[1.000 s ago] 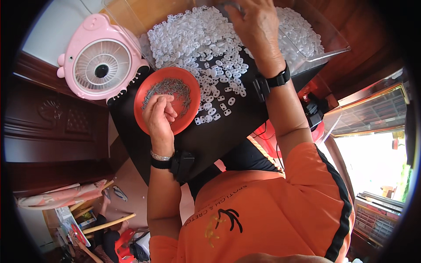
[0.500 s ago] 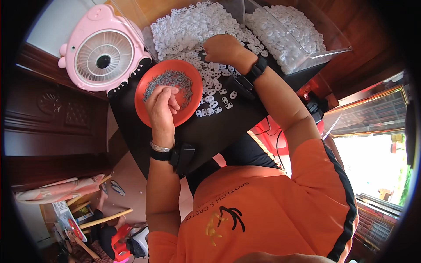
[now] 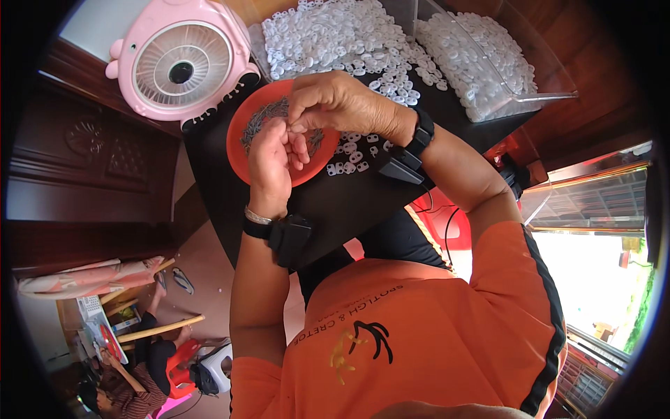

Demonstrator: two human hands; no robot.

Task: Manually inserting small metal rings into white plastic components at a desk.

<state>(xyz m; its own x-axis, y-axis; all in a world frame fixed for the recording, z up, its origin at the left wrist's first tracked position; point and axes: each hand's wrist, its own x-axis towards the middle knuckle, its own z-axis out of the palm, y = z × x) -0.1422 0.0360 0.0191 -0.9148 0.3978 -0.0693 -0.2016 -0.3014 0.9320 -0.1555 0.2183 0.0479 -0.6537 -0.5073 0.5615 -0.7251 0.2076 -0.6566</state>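
Note:
Above an orange bowl [image 3: 236, 155], my two hands meet at the fingertips. My left hand [image 3: 271, 164] is closed, fingers curled in toward the thumb. From the right reaches my right hand [image 3: 340, 101], its thumb and forefinger pinched beside the left fingertips. Whatever is between the fingers of either hand is too small to make out. Small grey metal pieces [image 3: 254, 126] lie in the bowl, partly hidden by my hands. Small white plastic pieces with holes [image 3: 347, 167] are scattered on the black tabletop [image 3: 335, 209] right of the bowl.
A large heap of white pieces [image 3: 335, 35] is at the back, with a clear bin [image 3: 516, 94] of more to its right. The pink fan [image 3: 181, 70] stands at the back left. Another person [image 3: 136, 391] sits at the lower left.
My right hand has come from the white heap toward the near left and joined my left hand over the bowl. The view has shifted slightly.

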